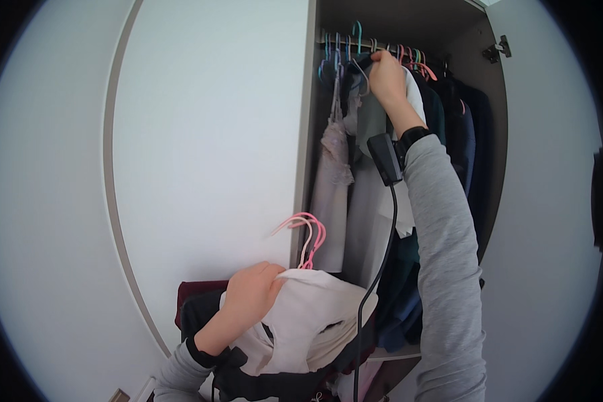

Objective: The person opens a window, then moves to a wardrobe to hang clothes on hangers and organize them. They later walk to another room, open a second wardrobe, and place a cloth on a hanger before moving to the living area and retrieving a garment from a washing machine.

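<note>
My left hand (254, 296) grips the edge of a cream garment (301, 311) at its neckline, low in front of the wardrobe. Pink hanger hooks (314, 236) stick up from this garment, and dark grey and maroon clothes lie behind and beneath it. Up at the wardrobe rail, my right hand (388, 75) is raised with its fingers closed on the top of a hanging dark garment (366, 62); the exact hold is partly hidden. A teal hanger hook (358, 36) rises just left of it. A lace-trimmed dress (334, 151) hangs at the left end of the rail.
Several dark garments (477, 120) hang towards the right of the wardrobe. A closed white door panel (206, 135) stands on the left, and an open door (547, 191) on the right. A black cable (393, 221) runs down from a device at my right wrist, in front of the clothes.
</note>
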Tool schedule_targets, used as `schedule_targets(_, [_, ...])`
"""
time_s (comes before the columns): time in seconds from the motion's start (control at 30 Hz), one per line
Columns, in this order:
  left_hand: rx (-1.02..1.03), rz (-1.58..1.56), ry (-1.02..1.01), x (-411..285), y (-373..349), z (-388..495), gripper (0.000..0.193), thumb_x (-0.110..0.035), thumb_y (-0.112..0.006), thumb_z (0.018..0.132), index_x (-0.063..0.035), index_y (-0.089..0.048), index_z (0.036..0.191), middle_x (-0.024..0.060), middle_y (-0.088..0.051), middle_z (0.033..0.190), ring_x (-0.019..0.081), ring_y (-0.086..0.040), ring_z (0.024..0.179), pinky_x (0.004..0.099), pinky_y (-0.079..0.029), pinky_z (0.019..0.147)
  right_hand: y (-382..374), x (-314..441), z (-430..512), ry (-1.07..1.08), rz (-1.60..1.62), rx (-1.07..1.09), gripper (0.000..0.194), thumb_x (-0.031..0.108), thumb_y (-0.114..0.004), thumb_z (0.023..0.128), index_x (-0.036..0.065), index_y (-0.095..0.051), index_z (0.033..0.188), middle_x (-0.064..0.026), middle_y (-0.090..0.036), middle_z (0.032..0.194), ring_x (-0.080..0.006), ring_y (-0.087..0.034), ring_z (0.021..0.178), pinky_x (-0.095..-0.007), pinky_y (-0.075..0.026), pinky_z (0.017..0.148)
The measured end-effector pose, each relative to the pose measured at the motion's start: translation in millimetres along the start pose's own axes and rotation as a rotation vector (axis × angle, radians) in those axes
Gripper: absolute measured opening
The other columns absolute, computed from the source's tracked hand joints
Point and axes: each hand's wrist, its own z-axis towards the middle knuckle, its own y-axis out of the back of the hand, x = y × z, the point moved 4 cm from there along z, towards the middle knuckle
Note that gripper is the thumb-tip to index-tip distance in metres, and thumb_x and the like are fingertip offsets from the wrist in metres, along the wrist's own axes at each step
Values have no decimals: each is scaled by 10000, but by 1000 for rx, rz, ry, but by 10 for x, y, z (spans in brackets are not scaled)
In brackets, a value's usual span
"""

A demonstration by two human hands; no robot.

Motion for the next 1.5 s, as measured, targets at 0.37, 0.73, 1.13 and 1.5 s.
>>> schedule_targets(0.37, [96, -50, 38, -95, 99, 27, 156, -151, -613, 875, -36, -638, 977, 128, -640, 900, 338, -624, 828, 405, -487, 704, -77, -282, 24, -36, -29, 252, 286, 103, -540, 845, 27, -604, 1113, -251, -615, 1099, -416, -595, 1035, -461, -481, 899])
schedule_targets(0.73, [216, -266, 82, -77, 251, 153, 138, -75, -638, 838, -26, -617, 965, 123, -615, 858, 336, -601, 801, 404, -475, 700, 1298, 1030, -2498, 70, 527, 1128, 542, 275, -687, 842, -34, -510, 1250, -226, -559, 1222, -394, -524, 1147, -436, -421, 985])
schedule_targets(1.13, [700, -737, -240, -590, -91, -634, 262, -136, -696, 802, -56, -646, 1047, 87, -632, 979, 284, -593, 938, 378, -436, 856, 3206, 1768, -3924, -969, 321, 1273, 207, 86, -595, 862, 9, -574, 1053, -199, -633, 823, -347, -642, 738, -365, -490, 659])
schedule_targets(1.5, [1045, 471, -324, 371, -1647, -1223, 442, -433, -644, 828, -105, -680, 1122, 118, -607, 1173, 294, -503, 1164, 462, -319, 995, 4698, 1904, -4660, -1232, -65, 990, 99, 73, -556, 900, -17, -535, 936, -195, -527, 699, -235, -461, 600, -335, -438, 602])
